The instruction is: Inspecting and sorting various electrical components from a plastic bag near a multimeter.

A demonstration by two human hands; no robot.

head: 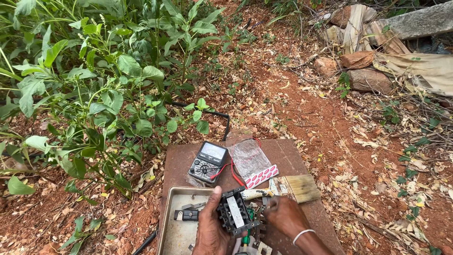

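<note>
Nearest, at the bottom edge: left hand (211, 231) clenched around a dark switch block (234, 212) with a pale strip down its middle, thumb over the near-left corner, block raised just above a shallow metal tray (166, 222). Just right of it, right hand (284, 215), white bangle (302, 233) on the wrist, fingers curled toward the block's right side; whether grasping anything, cannot tell. Below the block, a green-handled tool (246, 237), mostly hidden between the hands. In the tray, left of the block, a small black part (187, 215).

A little farther, across a rusty brown board (283, 158) serving as tabletop on the ground: a paintbrush (283, 188) with pale bristles pointing right, handle touching the block's far-right corner. Farther on, a dark multimeter (208, 162) with grey screen, red lead (231, 171) trailing right, beside a clear plastic packet (250, 159) with a red-and-white end.

Beyond the board: red soil (302, 104) with dry leaves, a black cable (217, 114) curving out of green leafy plants (104, 71) at far left, stones (368, 80) and folded tan cloth (424, 68) at far right.
</note>
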